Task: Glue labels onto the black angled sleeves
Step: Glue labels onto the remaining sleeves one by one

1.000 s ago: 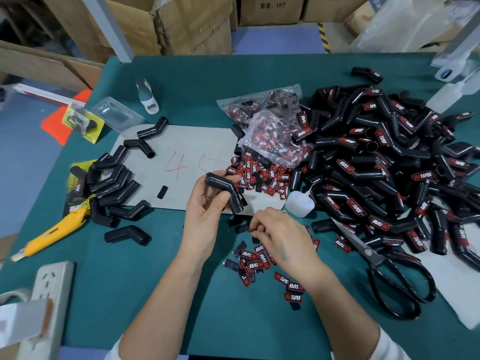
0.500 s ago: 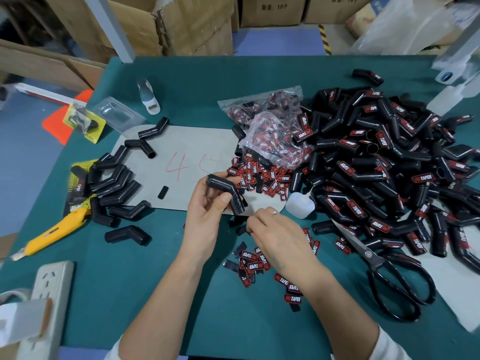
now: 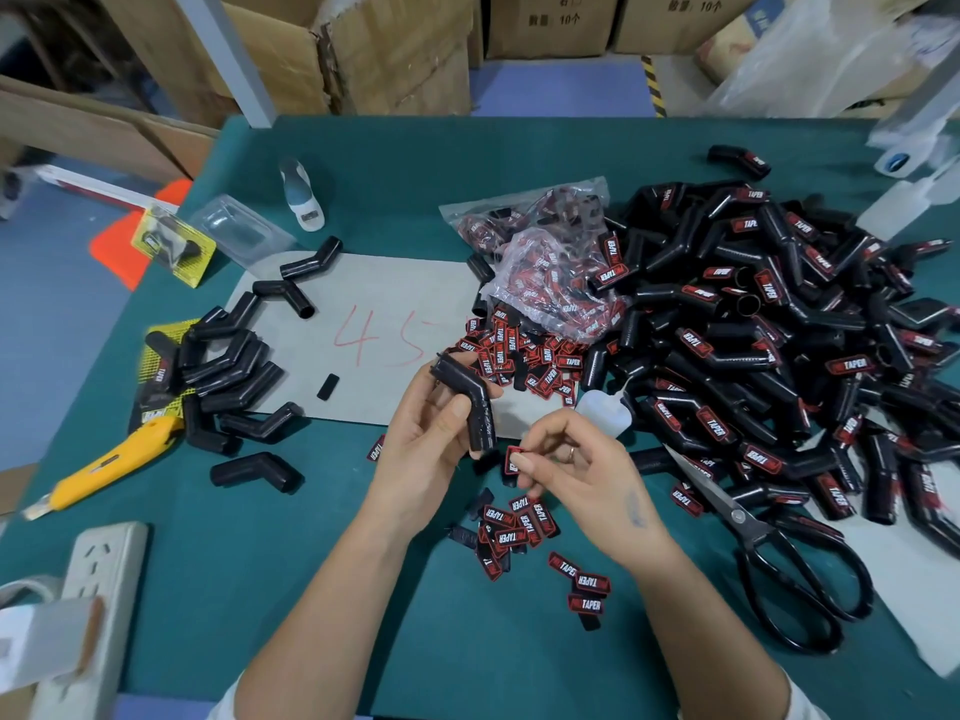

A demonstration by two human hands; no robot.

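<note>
My left hand (image 3: 421, 449) grips a black angled sleeve (image 3: 467, 397) above the green table, fingers curled round its bend. Just right of the sleeve's lower end, my right hand (image 3: 576, 470) pinches a small red-and-black label (image 3: 513, 459) between thumb and fingertips. Loose labels (image 3: 511, 527) lie scattered below both hands, and more labels (image 3: 524, 356) are heaped beside a clear bag (image 3: 545, 262). Unlabelled sleeves (image 3: 223, 366) lie in a group at the left. A big pile of labelled sleeves (image 3: 769, 345) fills the right.
A white glue bottle (image 3: 602, 410) lies just beyond my right hand. Black scissors (image 3: 779, 553) lie at the right, a yellow utility knife (image 3: 104, 465) and a power strip (image 3: 98, 589) at the left. A grey sheet (image 3: 374, 314) marked 45 covers the table's middle. Cardboard boxes stand behind.
My right hand rose from the loose labels on the table with one label pinched, coming up beside the sleeve's lower end. The left hand kept the sleeve almost still.
</note>
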